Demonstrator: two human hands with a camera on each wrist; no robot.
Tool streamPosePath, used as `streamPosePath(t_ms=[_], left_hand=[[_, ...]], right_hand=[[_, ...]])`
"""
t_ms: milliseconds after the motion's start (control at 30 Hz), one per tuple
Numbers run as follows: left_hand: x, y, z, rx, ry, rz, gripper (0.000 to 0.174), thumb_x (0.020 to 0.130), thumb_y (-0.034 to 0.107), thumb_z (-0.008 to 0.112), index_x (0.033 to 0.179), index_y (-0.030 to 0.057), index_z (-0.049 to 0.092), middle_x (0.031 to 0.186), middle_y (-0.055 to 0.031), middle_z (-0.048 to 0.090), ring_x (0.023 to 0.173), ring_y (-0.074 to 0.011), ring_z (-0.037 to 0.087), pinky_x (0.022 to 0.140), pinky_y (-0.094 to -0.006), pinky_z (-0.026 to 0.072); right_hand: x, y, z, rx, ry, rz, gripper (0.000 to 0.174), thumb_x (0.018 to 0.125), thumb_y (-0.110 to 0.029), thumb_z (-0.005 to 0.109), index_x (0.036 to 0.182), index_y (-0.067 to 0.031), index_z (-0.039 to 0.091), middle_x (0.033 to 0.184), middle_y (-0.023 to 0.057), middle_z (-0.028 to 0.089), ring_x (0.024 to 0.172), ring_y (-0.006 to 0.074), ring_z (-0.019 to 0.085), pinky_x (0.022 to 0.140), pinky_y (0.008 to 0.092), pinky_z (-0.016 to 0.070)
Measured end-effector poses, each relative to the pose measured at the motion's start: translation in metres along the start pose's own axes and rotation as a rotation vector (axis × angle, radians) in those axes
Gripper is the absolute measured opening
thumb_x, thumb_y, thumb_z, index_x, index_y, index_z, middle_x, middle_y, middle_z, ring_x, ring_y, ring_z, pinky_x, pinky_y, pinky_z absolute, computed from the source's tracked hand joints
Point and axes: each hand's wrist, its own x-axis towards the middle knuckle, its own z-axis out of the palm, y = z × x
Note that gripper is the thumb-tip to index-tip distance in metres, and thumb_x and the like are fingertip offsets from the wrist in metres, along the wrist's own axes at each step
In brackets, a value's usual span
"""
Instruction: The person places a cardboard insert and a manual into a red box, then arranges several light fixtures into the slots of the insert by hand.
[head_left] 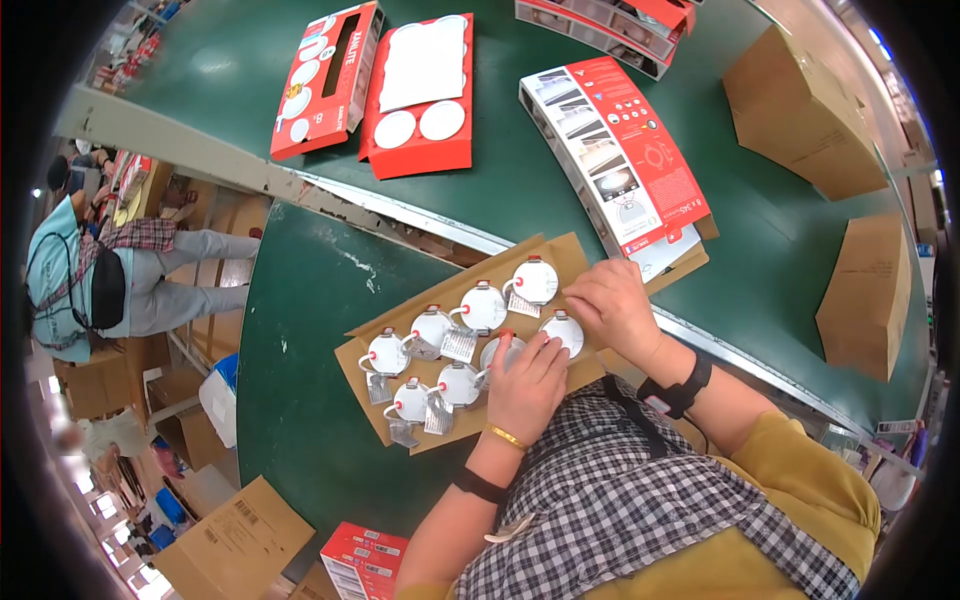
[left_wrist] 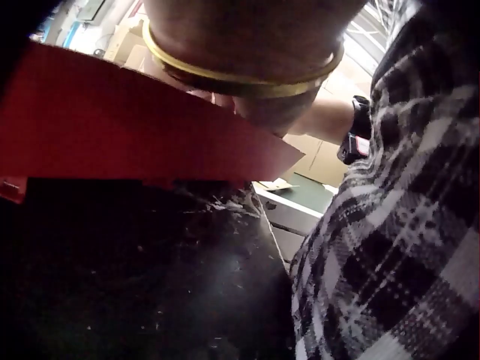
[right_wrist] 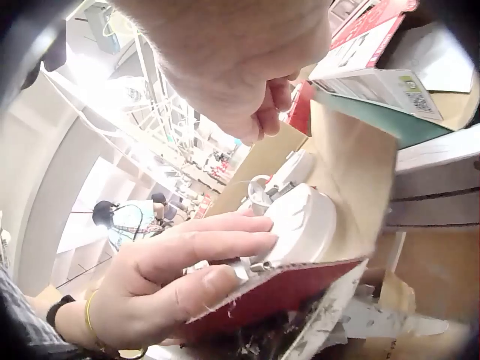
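Note:
A shallow cardboard tray (head_left: pixel 358 378) holds two rows of round white lamps (head_left: pixel 484 305) with short cables and silver label tags. My left hand (head_left: pixel 530 382) lies over the near row, its fingers stretched onto a white lamp. In the right wrist view those fingers rest on the lamp (right_wrist: pixel 304 225) and the thumb lies at the tray's edge. My right hand (head_left: pixel 615 305) hovers by the tray's far right end, close to the last lamps, fingers curled under; nothing shows in it. The left wrist view has mostly the red underside of the cardboard (left_wrist: pixel 112 127).
Beyond the tray, an opened red and white printed box (head_left: pixel 625 160) lies on the green table (head_left: pixel 300 300). Red packaging (head_left: pixel 420 150) is farther back. Brown cartons (head_left: pixel 800 110) stand at the right. Another person (head_left: pixel 100 270) is at the left.

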Motion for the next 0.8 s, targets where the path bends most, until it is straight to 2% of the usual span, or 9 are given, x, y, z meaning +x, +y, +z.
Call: streamPosePath(t_ms=[267,367,567,667,800], left_hand=[[-0.005,0.002,-0.003,-0.039,0.022,-0.005,0.028,0.079,0.016,0.073,0.106,0.0125,0.070,0.115,-0.0001,0.066,0.120,-0.0178,0.056,0.111,-0.0502,0.0300],[-0.004,0.004,0.000,-0.055,0.036,-0.022,0.028,0.079,0.016,0.072,0.106,0.0116,0.070,0.114,-0.0006,0.065,0.120,-0.0183,0.056,0.111,-0.0502,0.0298],[-0.004,0.002,-0.007,-0.075,0.048,-0.014,0.026,0.080,0.017,0.071,0.105,0.0116,0.070,0.109,-0.0007,0.066,0.116,-0.0193,0.057,0.111,-0.0500,0.0292],[0.000,-0.001,-0.036,-0.141,0.059,-0.089,0.024,0.081,0.018,0.070,0.104,0.0110,0.070,0.106,-0.0013,0.066,0.114,-0.0203,0.058,0.111,-0.0505,0.0274],[-0.001,-0.029,-0.052,0.048,0.103,-0.200,0.022,0.083,0.017,0.067,0.104,0.0087,0.070,0.107,-0.0021,0.066,0.115,-0.0211,0.058,0.111,-0.0507,0.0261]], right_hand=[[0.033,-0.030,0.023,0.110,-0.015,-0.123,0.013,0.075,-0.013,0.075,0.087,-0.0097,0.070,0.089,0.0010,0.064,0.092,0.0220,0.058,0.087,0.0379,0.0399],[0.037,-0.035,0.032,0.060,-0.103,-0.153,0.009,0.076,-0.015,0.073,0.083,-0.0104,0.070,0.090,0.0017,0.062,0.097,0.0212,0.058,0.089,0.0383,0.0408],[0.039,-0.041,0.044,-0.075,-0.124,-0.218,0.004,0.074,-0.014,0.069,0.076,-0.0115,0.068,0.089,0.0006,0.060,0.095,0.0205,0.057,0.089,0.0376,0.0404],[0.038,-0.041,0.044,-0.077,-0.117,-0.216,0.003,0.073,-0.014,0.068,0.074,-0.0117,0.067,0.089,0.0007,0.060,0.095,0.0201,0.056,0.090,0.0370,0.0403],[0.039,-0.044,0.042,-0.093,-0.134,-0.222,0.003,0.073,-0.013,0.068,0.074,-0.0110,0.067,0.089,0.0009,0.060,0.096,0.0202,0.056,0.091,0.0373,0.0404]])
